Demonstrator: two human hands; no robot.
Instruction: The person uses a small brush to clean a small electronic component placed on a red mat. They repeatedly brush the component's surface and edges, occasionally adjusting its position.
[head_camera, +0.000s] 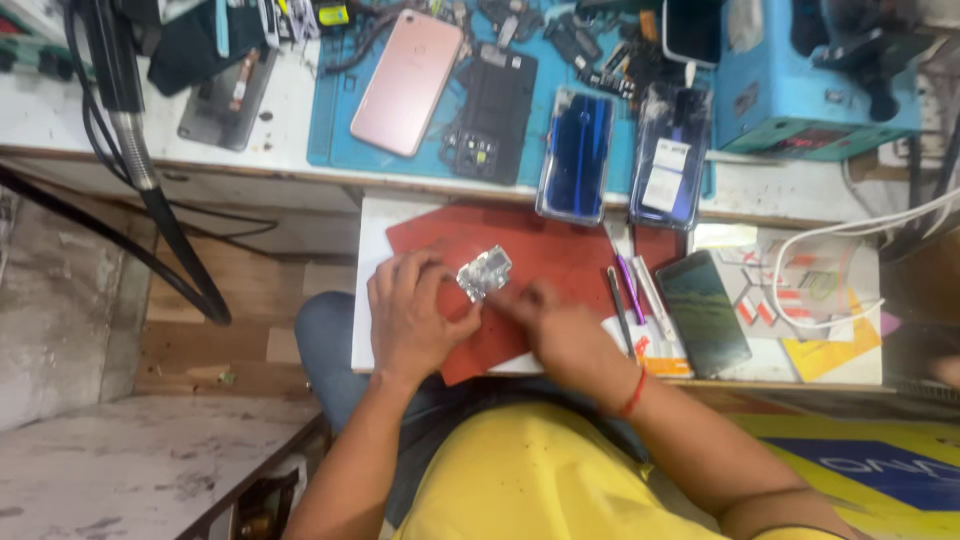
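Both hands meet at a small silvery metal part on the red mat: the left hand pinches its lower edge, while the blurred right hand touches its right side, grip indeterminate. Beyond the mat lie thin tools, a dark phone, and, on the worktop above, a pink phone and two blue phones.

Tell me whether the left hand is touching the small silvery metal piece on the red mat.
Touching. In the head view, the left hand has its fingertips against the edge of the silvery metal piece, which lies on the red mat; no gap shows.
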